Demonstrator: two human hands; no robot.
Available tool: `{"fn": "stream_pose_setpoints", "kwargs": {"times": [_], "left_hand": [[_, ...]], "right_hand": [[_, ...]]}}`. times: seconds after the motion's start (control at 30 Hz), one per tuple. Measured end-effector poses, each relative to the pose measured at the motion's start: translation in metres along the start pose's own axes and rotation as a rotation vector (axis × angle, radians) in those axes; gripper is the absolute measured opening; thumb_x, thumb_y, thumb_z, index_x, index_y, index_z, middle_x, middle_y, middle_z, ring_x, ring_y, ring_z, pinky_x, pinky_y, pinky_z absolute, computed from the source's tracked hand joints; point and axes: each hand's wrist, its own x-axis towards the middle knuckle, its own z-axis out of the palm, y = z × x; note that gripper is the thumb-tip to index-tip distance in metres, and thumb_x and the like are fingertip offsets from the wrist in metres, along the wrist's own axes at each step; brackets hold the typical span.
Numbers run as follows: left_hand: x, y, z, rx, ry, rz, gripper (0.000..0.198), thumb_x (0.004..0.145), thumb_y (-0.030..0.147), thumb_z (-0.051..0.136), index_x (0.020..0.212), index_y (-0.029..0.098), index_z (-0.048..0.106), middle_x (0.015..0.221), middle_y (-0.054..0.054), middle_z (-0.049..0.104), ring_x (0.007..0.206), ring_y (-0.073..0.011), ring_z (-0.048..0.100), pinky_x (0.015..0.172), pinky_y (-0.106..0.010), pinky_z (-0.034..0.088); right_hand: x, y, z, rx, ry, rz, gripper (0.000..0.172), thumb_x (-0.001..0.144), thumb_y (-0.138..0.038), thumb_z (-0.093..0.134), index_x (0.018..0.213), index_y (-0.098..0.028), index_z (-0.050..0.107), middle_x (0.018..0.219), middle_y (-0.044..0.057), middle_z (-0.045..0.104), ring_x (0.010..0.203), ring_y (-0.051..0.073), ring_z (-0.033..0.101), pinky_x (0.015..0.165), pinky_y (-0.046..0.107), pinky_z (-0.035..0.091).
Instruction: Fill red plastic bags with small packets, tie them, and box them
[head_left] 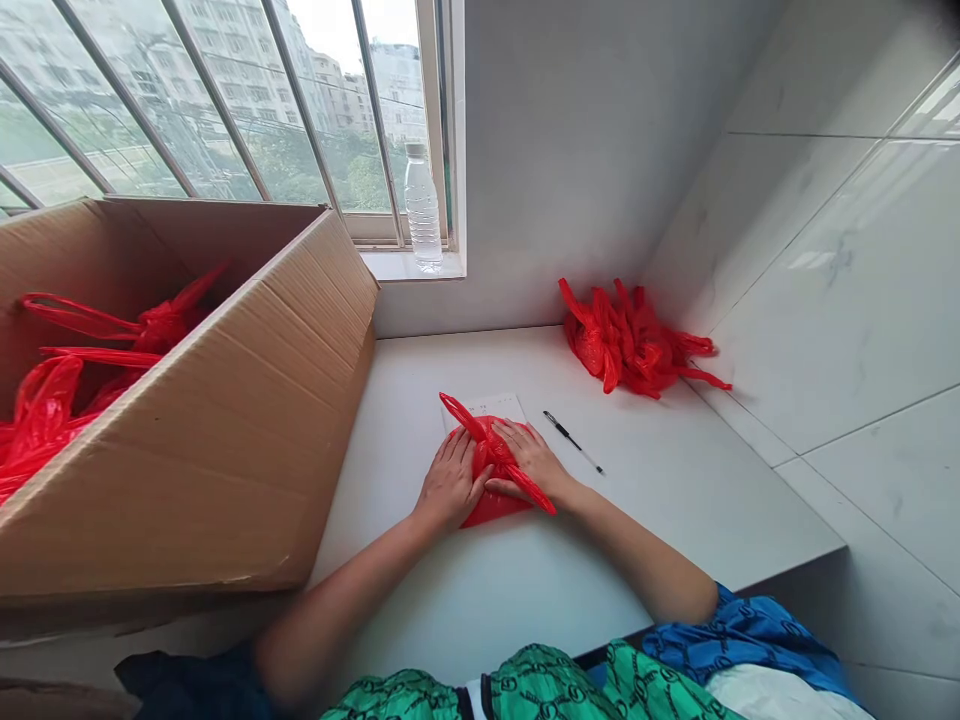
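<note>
Bag (496,452), red and knotted, lies on the desk (645,490) right under both hands. The left grip (448,484) rests flat on its left side and the right grip (534,462) on its right, fingers stretched out and close together, neither curled round anything. The knot stands between them, and the thumbs lie near each other just below it. One tied end points up and away past the left fingertips; the other slants down across the right grip toward the wrist. The bag's near edge shows below the hands. Paper (496,405) shows past its far edge. A pen (574,443) lies just beside the right grip. Farther right, against the wall, sits a red pile (630,345). At left, a box (255,420) holds more red bags (56,400).
</note>
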Motion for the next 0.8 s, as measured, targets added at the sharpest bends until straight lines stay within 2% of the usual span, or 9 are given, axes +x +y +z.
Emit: {"fn": "stream_pose_setpoints", "kwargs": {"times": [0.33, 0.43, 0.5, 0.57, 0.63, 0.7, 0.77, 0.8], "left_hand": [[0.0, 0.001, -0.001, -0.078, 0.012, -0.015, 0.051, 0.1, 0.044, 0.04, 0.139, 0.013, 0.052, 0.143, -0.017, 0.054, 0.141, -0.0317, 0.042, 0.12, -0.055, 0.03], [-0.002, 0.005, -0.008, -0.171, 0.036, -0.032, 0.045, 0.098, 0.042, 0.046, 0.133, 0.016, 0.056, 0.143, -0.016, 0.053, 0.138, -0.0317, 0.045, 0.117, -0.054, 0.033], [-0.007, 0.012, -0.022, -0.287, 0.074, -0.044, 0.036, 0.097, 0.037, 0.049, 0.124, 0.017, 0.061, 0.139, -0.015, 0.055, 0.131, -0.0303, 0.05, 0.113, -0.05, 0.039], [-0.014, 0.026, -0.043, -0.425, 0.102, -0.073, 0.025, 0.094, 0.031, 0.051, 0.111, 0.018, 0.064, 0.127, -0.014, 0.062, 0.118, -0.0273, 0.058, 0.104, -0.044, 0.045], [-0.022, 0.044, -0.067, -0.576, 0.067, -0.127, 0.016, 0.091, 0.029, 0.054, 0.1, 0.018, 0.062, 0.107, -0.011, 0.068, 0.098, -0.0238, 0.063, 0.089, -0.037, 0.05], [-0.027, 0.064, -0.089, -0.745, -0.045, -0.189, 0.03, 0.09, 0.037, 0.059, 0.114, 0.019, 0.055, 0.1, -0.008, 0.069, 0.084, -0.02, 0.064, 0.075, -0.031, 0.051], [-0.032, 0.081, -0.108, -0.762, -0.164, -0.224, 0.057, 0.081, 0.05, 0.072, 0.124, 0.021, 0.049, 0.096, -0.005, 0.068, 0.077, -0.0185, 0.062, 0.066, -0.027, 0.047], [-0.034, 0.089, -0.117, -0.717, -0.221, -0.233, 0.061, 0.076, 0.056, 0.075, 0.121, 0.022, 0.051, 0.089, -0.003, 0.066, 0.073, -0.0174, 0.06, 0.062, -0.025, 0.044]], "right_hand": [[0.0, 0.0, 0.003, -0.02, -0.009, 0.002, 0.087, 0.087, -0.071, 0.055, 0.154, -0.021, 0.034, 0.157, 0.014, 0.042, 0.149, 0.031, 0.029, 0.122, 0.055, 0.02], [-0.003, -0.001, -0.006, 0.059, 0.048, -0.048, 0.073, 0.089, -0.064, 0.057, 0.147, -0.022, 0.045, 0.15, 0.014, 0.05, 0.144, 0.031, 0.039, 0.12, 0.056, 0.025], [-0.009, -0.005, -0.016, 0.173, 0.135, -0.12, 0.053, 0.091, -0.058, 0.058, 0.132, -0.024, 0.059, 0.138, 0.013, 0.061, 0.132, 0.03, 0.053, 0.116, 0.056, 0.032], [-0.018, -0.012, -0.028, 0.311, 0.265, -0.155, 0.031, 0.094, -0.051, 0.058, 0.107, -0.025, 0.068, 0.114, 0.009, 0.071, 0.113, 0.028, 0.063, 0.107, 0.052, 0.043], [-0.029, -0.018, -0.037, 0.478, 0.279, -0.13, 0.024, 0.096, -0.044, 0.055, 0.09, -0.024, 0.068, 0.088, 0.005, 0.069, 0.086, 0.022, 0.066, 0.081, 0.038, 0.055], [-0.039, -0.023, -0.044, 0.592, 0.229, -0.119, 0.029, 0.096, -0.042, 0.055, 0.076, -0.023, 0.064, 0.07, 0.002, 0.06, 0.065, 0.019, 0.059, 0.061, 0.032, 0.051], [-0.048, -0.029, -0.049, 0.647, 0.186, -0.183, 0.032, 0.092, -0.044, 0.06, 0.067, -0.024, 0.063, 0.064, 0.003, 0.057, 0.057, 0.019, 0.056, 0.053, 0.032, 0.047], [-0.051, -0.033, -0.051, 0.66, 0.177, -0.211, 0.033, 0.09, -0.048, 0.061, 0.066, -0.026, 0.064, 0.063, 0.004, 0.058, 0.056, 0.021, 0.057, 0.052, 0.034, 0.048]]}}
